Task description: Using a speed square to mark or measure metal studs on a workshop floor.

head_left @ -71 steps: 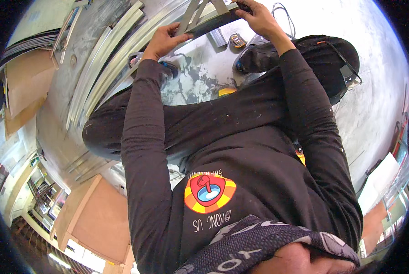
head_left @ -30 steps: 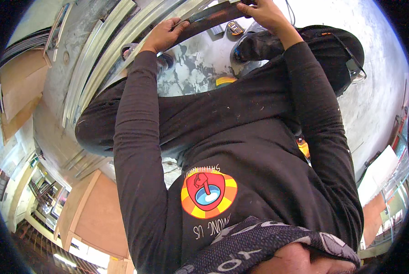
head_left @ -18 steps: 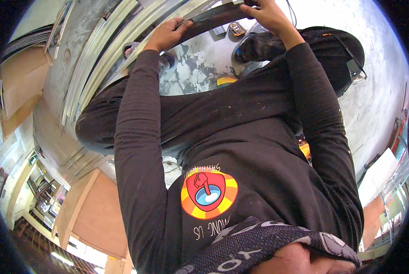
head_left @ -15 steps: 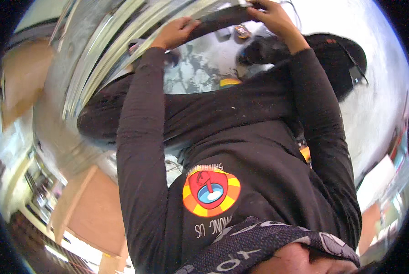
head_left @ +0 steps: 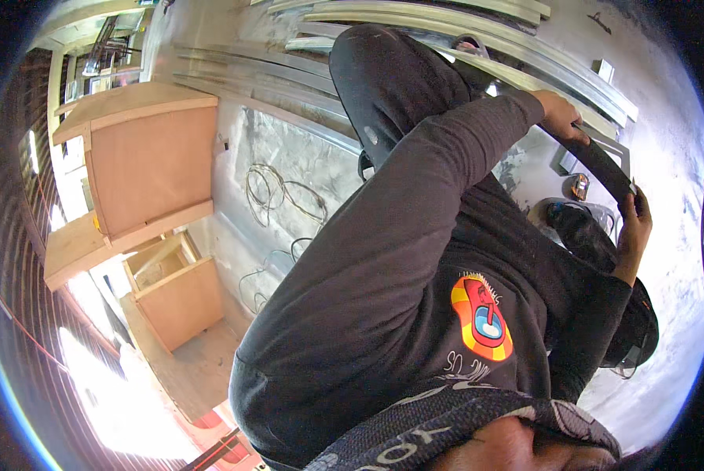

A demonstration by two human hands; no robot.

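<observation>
My left hand [head_left: 562,118] is closed on the near end of a long dark flat strip [head_left: 607,169]. My right hand [head_left: 636,228] grips the strip's other end, its fingers wrapped over the edge near a small pale spot. Between the two hands the strip slants above the floor, in front of my bent legs. Just below it on the floor lies a small orange and black object [head_left: 579,187], its kind unclear. The exact material of the strip does not show.
Long pale metal profiles [head_left: 477,47] lie in rows across the floor beyond my knee. Loops of thin cable [head_left: 267,196] rest on the floor at my left. Farther left stand a large wooden box [head_left: 151,169] and a smaller open wooden box [head_left: 181,302].
The view has swung to the left, so my hands and the strip now appear at the upper right. Both hands still hold the dark strip, which slants downward to the right.
</observation>
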